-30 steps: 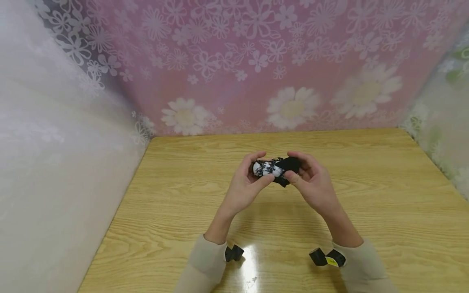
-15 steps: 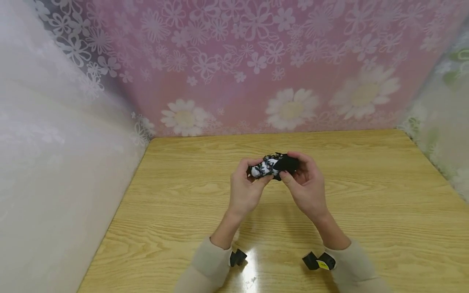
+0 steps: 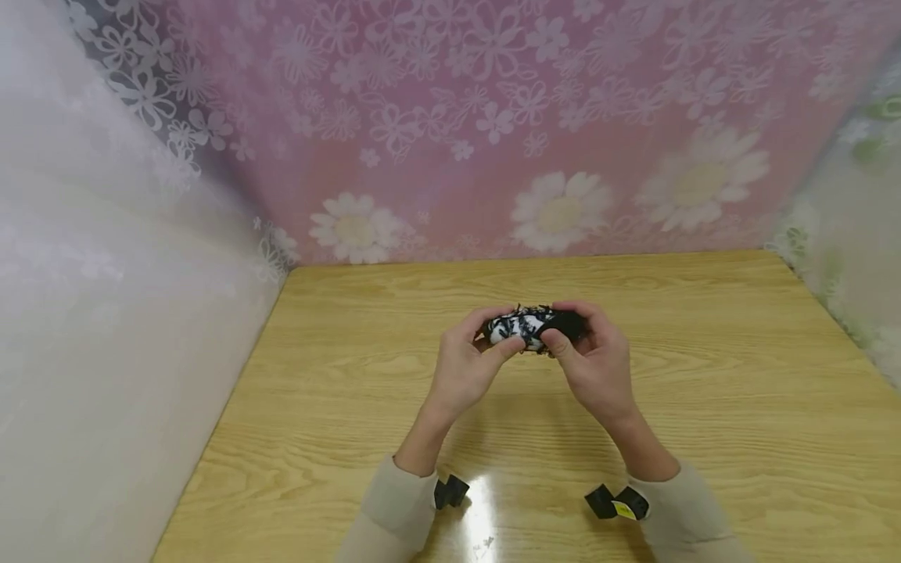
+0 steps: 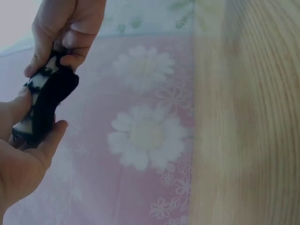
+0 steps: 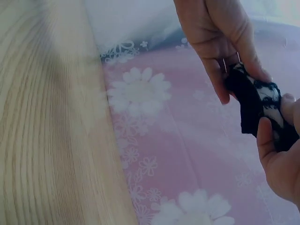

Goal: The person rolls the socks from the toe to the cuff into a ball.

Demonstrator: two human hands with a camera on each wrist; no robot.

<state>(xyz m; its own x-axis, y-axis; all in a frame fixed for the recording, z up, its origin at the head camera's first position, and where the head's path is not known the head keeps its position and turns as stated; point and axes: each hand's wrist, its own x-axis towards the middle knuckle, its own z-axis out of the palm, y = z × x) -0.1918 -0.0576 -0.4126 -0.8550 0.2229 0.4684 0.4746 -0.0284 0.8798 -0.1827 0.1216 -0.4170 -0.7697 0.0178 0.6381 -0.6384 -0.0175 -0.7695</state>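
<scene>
We see two hands holding one small bundle of black and white cloth (image 3: 533, 328) up in the air, above the middle of the wooden bench (image 3: 704, 407). It does not touch the bench. The left hand (image 3: 470, 361) pinches the white, patterned end between its thumb and curled fingers. The right hand (image 3: 594, 361) pinches the black end the same way, with its thumb on the near side. The two hands are close together, and their thumbs almost meet.

In the left wrist view the cloth (image 4: 47, 101) looks rolled up, with a lacy edge. Behind the far edge of the bench hangs a pink sheet with white flowers (image 3: 563, 207). Both sleeves (image 3: 401, 504) are beige.
</scene>
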